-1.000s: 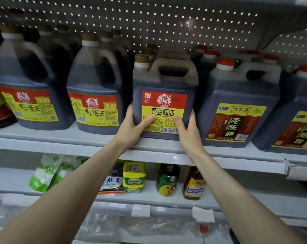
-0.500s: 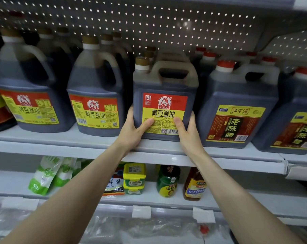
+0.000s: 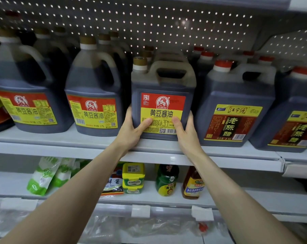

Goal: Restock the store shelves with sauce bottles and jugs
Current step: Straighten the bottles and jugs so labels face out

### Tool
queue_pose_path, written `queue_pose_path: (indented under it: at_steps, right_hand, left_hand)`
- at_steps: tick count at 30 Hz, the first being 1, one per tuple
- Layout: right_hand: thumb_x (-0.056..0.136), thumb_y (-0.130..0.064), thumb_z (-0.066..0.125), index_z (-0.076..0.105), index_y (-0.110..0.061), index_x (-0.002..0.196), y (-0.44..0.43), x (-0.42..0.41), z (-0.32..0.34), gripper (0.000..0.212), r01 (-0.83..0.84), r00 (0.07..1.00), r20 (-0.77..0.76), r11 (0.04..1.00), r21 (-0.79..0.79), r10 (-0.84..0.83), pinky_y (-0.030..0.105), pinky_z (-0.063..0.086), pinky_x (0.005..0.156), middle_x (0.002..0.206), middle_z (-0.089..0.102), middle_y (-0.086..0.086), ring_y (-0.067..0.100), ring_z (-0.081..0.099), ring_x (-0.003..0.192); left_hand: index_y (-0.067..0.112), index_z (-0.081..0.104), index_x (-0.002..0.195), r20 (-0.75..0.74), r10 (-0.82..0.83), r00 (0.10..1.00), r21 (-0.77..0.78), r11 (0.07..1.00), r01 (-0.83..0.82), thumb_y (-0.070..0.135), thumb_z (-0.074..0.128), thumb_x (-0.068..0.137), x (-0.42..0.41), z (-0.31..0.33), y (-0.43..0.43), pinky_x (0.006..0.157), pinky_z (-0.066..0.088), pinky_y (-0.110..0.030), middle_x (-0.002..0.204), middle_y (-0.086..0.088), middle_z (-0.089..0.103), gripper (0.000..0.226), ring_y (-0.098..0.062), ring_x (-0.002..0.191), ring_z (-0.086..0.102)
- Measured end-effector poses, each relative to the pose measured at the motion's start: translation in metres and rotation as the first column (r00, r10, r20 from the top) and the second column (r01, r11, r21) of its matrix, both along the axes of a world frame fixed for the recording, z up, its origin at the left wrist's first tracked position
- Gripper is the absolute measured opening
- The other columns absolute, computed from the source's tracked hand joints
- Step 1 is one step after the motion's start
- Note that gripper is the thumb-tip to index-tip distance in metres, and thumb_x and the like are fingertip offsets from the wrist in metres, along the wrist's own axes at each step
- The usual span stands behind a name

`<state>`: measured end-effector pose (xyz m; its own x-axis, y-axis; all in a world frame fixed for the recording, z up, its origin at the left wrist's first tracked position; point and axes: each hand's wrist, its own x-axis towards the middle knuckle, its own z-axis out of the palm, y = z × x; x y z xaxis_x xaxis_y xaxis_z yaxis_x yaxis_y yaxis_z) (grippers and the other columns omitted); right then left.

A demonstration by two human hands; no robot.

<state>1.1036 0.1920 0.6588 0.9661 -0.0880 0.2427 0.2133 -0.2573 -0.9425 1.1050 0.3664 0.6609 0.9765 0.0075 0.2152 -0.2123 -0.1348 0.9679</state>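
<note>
A square soy sauce jug [image 3: 162, 88] with a red and yellow label and a tan cap stands at the front of the white upper shelf [image 3: 78, 147], label facing me. My left hand [image 3: 131, 131] grips its lower left corner, thumb across the label. My right hand [image 3: 186, 132] grips the lower right corner the same way. Two rounder soy sauce jugs [image 3: 94, 95] with the same label stand to the left. Vinegar jugs [image 3: 237, 106] with red caps stand to the right. More jugs sit in rows behind, mostly hidden.
A perforated back panel [image 3: 149, 23] closes the shelf behind the jugs. The lower shelf [image 3: 246, 196] holds green pouches [image 3: 43, 175], a yellow-lidded tub [image 3: 133, 178], a green jar [image 3: 166, 180] and an amber bottle [image 3: 193, 184]. Plastic-wrapped goods lie below.
The view has shifted slightly downward. Both hands stay on the jug's lower corners and the jug sits in about the same spot on the shelf.
</note>
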Motion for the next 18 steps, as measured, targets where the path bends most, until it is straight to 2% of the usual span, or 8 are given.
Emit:
queue_pose_path:
  at_steps: [8,13,18]
  right_hand:
    - [0.092,-0.05,0.047,0.022,-0.029,0.15,-0.0008,-0.0001,-0.001,0.067,0.005,1.0,-0.018,1.0,-0.007,-0.005,0.041,0.039,0.11,0.139,0.05,-0.009,0.01,0.048,0.126]
    - [0.082,-0.06,0.046,0.022,-0.028,0.15,-0.0005,-0.0009,0.0001,0.078,0.008,1.0,-0.022,1.0,-0.01,-0.008,0.042,0.038,0.111,0.141,0.05,-0.007,0.012,0.048,0.128]
    - [0.082,-0.06,0.046,0.023,-0.028,0.15,0.0001,-0.0015,0.0006,0.079,0.005,1.0,-0.019,1.0,-0.009,-0.005,0.041,0.038,0.111,0.141,0.05,-0.007,0.011,0.048,0.128]
  left_hand:
    - [0.024,0.03,0.143,-0.004,0.015,1.0,0.004,1.0,-0.015,0.039,0.065,0.082,-0.0013,-0.0011,-0.0009,0.103,0.047,-0.038,0.127,0.004,0.059,0.072,-0.01,0.115,0.058]
    - [0.024,0.032,0.142,0.006,0.034,0.999,0.022,0.999,-0.035,0.05,0.065,0.074,-0.0016,-0.0023,0.0002,0.103,0.047,-0.04,0.127,0.005,0.06,0.08,-0.009,0.115,0.058]
    - [0.025,0.032,0.142,0.004,0.039,0.999,0.028,0.999,-0.039,0.052,0.065,0.074,-0.0013,-0.0036,0.0003,0.102,0.047,-0.039,0.126,0.006,0.06,0.081,-0.008,0.114,0.058]
